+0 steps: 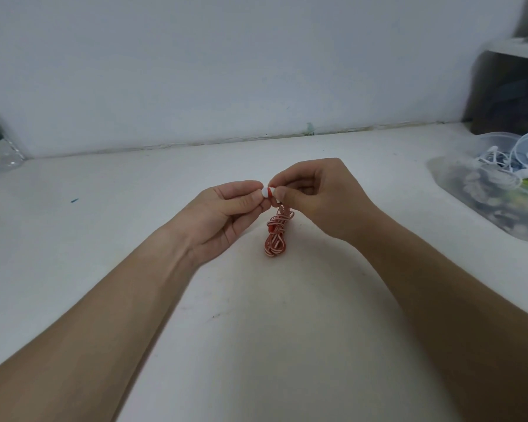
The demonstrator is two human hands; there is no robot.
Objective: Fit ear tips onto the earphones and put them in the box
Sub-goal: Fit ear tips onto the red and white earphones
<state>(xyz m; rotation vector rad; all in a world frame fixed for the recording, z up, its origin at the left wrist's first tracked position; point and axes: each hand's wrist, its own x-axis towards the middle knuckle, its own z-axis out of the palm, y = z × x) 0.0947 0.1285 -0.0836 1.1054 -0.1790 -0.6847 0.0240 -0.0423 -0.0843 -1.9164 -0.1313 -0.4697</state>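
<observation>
White ear tip [265,193] pinched by left hand [226,210]; red earbud [271,190], mostly hidden, pinched by right hand [316,193]. Coiled cable [275,237] beneath. Clear box [457,190] cut off at tabletop [128,214] right edge.

Not much to report on the person tbh: the left forearm [119,315] and right forearm [439,300] are bare all the way up from the frame edge, and the left hand [223,214] and right hand [317,193] are bare too. Thumbnails [282,195] look short and plain.

Left hand [223,214], right hand [314,193]: fingertip pinches
</observation>
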